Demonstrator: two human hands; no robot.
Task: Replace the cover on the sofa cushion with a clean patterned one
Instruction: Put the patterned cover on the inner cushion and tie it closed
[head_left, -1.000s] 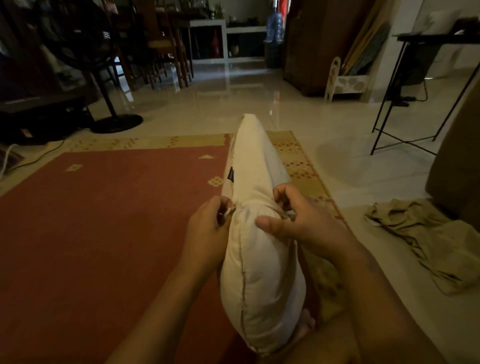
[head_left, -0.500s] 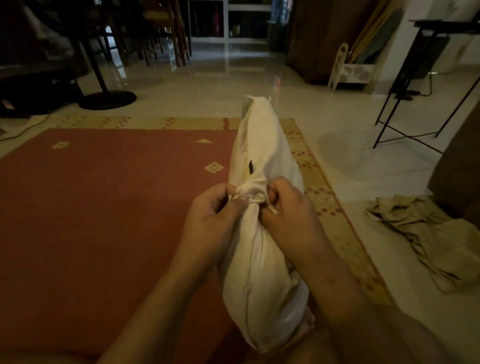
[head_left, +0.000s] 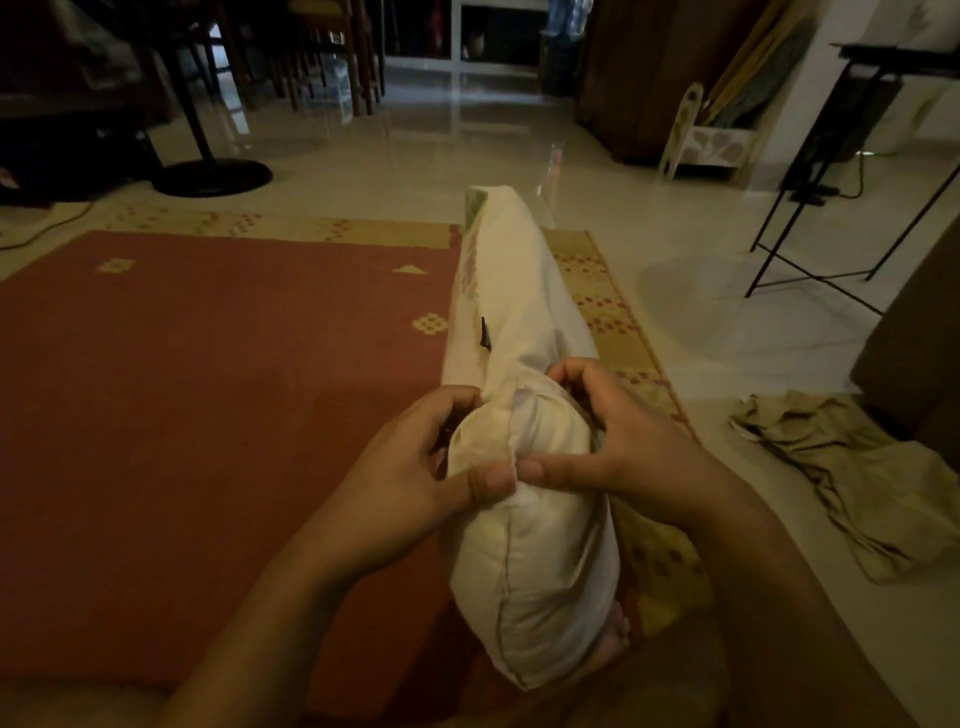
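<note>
Cushion (head_left: 535, 571) on end on rug (head_left: 208, 415) — L hand (head_left: 415, 467) & R hand (head_left: 618, 447) both curled, pinching cover (head_left: 519, 291) edge.

Dim rm, light glare on far floor (head_left: 467, 130), wide-angle bend at edges.

thumbs (head_left: 491, 480) moved down cushion (head_left: 535, 571), now touching

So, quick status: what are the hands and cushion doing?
Left hand, right hand: both pinching the cover edge. Cushion partly covered, near end bare. Nothing blocking.
</note>
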